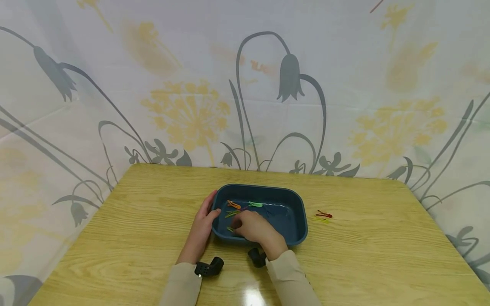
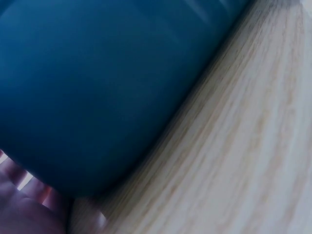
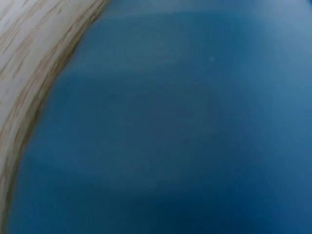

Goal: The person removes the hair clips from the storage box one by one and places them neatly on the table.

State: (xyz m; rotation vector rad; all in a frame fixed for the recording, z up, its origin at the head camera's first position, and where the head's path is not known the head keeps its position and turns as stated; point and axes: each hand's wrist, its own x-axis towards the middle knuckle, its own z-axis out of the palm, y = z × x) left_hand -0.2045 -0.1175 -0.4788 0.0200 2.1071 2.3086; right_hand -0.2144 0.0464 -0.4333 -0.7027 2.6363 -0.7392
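Note:
A dark blue plastic tub (image 1: 281, 192) stands on the table. My left hand (image 1: 203, 223) grips its left end, thumb over the rim and fingers along the outside; the left wrist view shows part of that hand (image 2: 34, 207) against the tub wall (image 2: 107, 87). Inside the tub lie an orange hair clip (image 1: 233, 205), a green hair clip (image 1: 255, 204) and a few others. My right hand (image 1: 254, 227) reaches in over the front rim with bent fingers. A small yellow-green clip (image 1: 230, 229) shows at its fingertips; whether they pinch it is hidden. Only blurred tub wall (image 3: 161, 122) fills most of the right wrist view.
To the right of the tub, a red hair clip (image 1: 324, 214) and a yellow hair clip (image 1: 322, 220) lie close together on the wooden table (image 1: 375, 246). A flower-printed cloth (image 1: 260, 119) hangs behind the table's back edge. Black wrist cameras sit on both wrists.

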